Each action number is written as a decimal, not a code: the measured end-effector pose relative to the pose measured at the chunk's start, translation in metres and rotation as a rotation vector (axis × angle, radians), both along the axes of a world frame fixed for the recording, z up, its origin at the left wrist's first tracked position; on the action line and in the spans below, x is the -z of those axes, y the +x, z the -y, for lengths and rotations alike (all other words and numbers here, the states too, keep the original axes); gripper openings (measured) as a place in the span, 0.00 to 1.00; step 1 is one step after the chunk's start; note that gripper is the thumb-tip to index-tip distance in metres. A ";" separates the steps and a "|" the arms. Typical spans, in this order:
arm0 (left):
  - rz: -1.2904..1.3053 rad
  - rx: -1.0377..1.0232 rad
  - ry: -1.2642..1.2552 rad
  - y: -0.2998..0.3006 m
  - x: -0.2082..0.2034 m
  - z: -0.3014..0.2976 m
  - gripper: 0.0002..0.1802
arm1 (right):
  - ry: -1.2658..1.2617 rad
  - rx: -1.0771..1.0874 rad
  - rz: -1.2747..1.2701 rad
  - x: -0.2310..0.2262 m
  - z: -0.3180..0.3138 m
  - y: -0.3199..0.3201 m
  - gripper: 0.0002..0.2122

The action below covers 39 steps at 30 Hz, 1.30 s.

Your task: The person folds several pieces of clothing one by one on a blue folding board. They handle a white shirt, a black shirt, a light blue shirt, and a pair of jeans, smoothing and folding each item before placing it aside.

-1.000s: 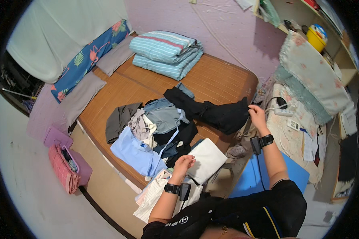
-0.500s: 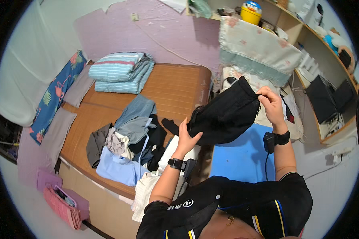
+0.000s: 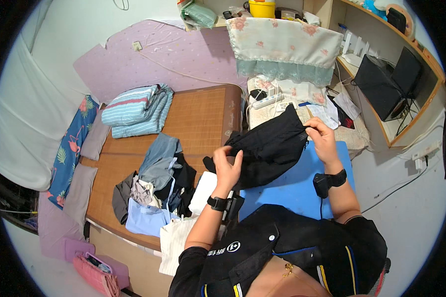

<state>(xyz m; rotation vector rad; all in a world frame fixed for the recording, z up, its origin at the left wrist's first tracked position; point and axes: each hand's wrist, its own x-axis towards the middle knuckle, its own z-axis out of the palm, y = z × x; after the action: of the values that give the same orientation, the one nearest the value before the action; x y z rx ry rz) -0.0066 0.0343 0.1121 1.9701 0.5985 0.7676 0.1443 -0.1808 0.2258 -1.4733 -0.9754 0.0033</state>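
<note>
A black cloth garment (image 3: 275, 148) is held up over the blue tabletop (image 3: 262, 197); its exact kind is hard to tell from its folds. At its right upper corner my right hand (image 3: 323, 140) pinches the edge between thumb and fingers. My left hand (image 3: 227, 167) grips the other end, with the fingers curled and partly hidden by the cloth. Left of that hand, on the bed mat, lies a heap of clothes: a grey-blue garment (image 3: 158, 156), a light blue one (image 3: 146, 218), a dark grey one (image 3: 123, 198) and black pieces (image 3: 186, 175).
A brown bed mat (image 3: 193, 111) carries a folded striped quilt (image 3: 134, 111) and grey pillows (image 3: 79, 190). Cream cloth (image 3: 173, 247) hangs over the bed's near edge. Beyond the garment are a power strip (image 3: 267, 101) and a shelf unit with a black monitor (image 3: 379, 86).
My view has shifted, so the blue tabletop and power strip show more. The black garment has sunk somewhat lower and looks flatter, with both hands still on it.
</note>
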 end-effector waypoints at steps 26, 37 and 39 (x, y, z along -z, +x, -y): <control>-0.212 0.711 0.423 -0.021 -0.028 0.059 0.21 | -0.246 -0.554 0.282 0.056 -0.030 -0.013 0.17; -0.041 0.519 0.442 -0.048 -0.034 0.057 0.17 | -0.755 -0.590 0.404 0.066 -0.047 -0.027 0.17; -0.016 0.443 0.498 -0.049 -0.022 0.049 0.17 | -0.713 -0.451 0.344 0.071 -0.044 -0.027 0.14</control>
<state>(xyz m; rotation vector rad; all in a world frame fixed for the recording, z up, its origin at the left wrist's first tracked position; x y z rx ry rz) -0.0554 -0.0145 0.1338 2.4441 -0.0451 0.6590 0.1174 -0.1363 0.1550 -1.8924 -1.6881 0.4814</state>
